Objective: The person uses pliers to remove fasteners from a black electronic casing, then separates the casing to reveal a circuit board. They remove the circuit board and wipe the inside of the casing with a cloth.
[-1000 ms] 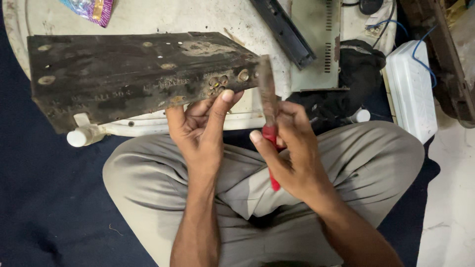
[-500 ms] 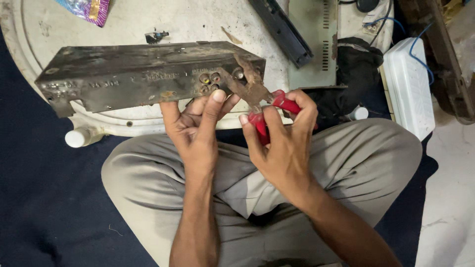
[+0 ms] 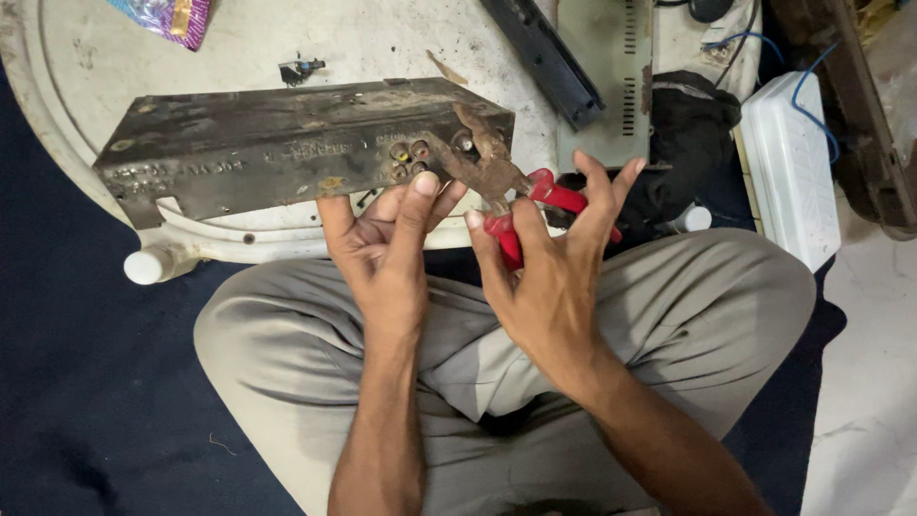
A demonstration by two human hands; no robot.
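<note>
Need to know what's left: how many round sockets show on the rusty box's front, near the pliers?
3 clear: sockets clustered above the left hand thumb. A fourth may sit by the pliers in the right hand, partly hidden.
</note>
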